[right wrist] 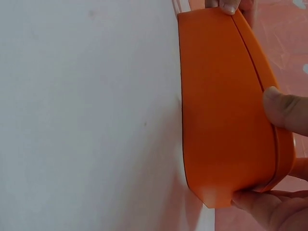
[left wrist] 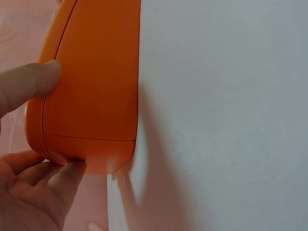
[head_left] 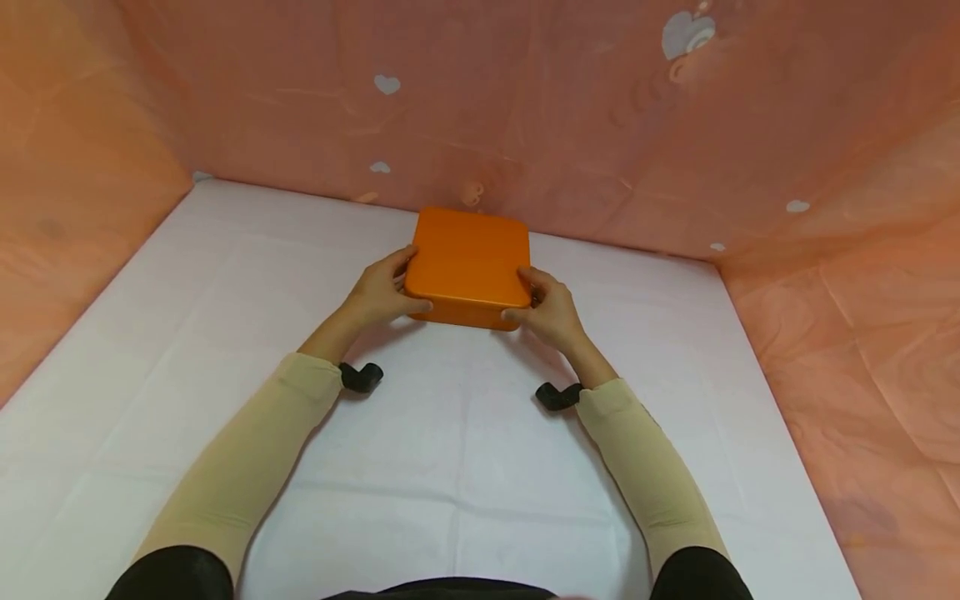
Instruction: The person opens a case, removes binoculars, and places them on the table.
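An orange square box [head_left: 471,258] with rounded corners sits near the back edge of the white surface, its flat top facing up. A thin seam below the top edge shows in both wrist views. My left hand [head_left: 381,290] grips the box's left near corner, thumb [left wrist: 45,77] on the front face and fingers [left wrist: 70,180] against the side. On the opposite corner, my right hand [head_left: 551,310] holds it the same way, with the thumb [right wrist: 279,108] across the seam. The box's far side and underside are hidden.
White cloth [head_left: 450,442] covers the surface in front of me. A pink-orange sheet with pale hearts [head_left: 525,125] rises behind the box, and similar sheets stand left and right. Black curved pieces [head_left: 362,377] stick out at both wrists.
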Demonstrator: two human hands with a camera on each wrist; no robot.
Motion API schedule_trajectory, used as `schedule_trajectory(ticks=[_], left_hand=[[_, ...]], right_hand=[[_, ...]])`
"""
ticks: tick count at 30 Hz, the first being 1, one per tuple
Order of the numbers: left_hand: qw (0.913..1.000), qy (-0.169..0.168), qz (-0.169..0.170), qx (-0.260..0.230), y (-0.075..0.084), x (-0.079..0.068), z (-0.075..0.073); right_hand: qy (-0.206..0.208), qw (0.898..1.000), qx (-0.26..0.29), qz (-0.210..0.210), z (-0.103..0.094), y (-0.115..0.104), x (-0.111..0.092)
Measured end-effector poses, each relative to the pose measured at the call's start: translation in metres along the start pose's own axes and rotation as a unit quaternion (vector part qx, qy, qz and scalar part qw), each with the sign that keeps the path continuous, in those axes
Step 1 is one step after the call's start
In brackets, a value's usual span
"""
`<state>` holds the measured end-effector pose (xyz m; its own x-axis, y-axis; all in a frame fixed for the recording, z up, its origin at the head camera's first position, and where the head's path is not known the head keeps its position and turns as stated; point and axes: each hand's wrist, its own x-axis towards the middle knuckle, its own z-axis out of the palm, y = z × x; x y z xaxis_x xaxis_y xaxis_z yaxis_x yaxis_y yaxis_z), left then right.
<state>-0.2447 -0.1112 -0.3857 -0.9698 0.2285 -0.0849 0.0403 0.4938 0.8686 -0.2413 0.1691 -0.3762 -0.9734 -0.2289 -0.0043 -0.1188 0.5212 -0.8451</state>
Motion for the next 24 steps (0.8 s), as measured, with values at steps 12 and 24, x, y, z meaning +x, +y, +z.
schedule_trajectory(ticks=[12,24], left_hand=[[0.9999,0.0,-0.006,-0.01,-0.0001,-0.0002,0.0014],[0.9999,-0.001,-0.01,-0.006,0.001,-0.0007,-0.0003]], right_hand=[[0.002,1.0,0.013,-0.008,0.0006,0.0035,0.0002],[0.003,1.0,0.017,-0.012,0.0015,0.004,0.0013]])
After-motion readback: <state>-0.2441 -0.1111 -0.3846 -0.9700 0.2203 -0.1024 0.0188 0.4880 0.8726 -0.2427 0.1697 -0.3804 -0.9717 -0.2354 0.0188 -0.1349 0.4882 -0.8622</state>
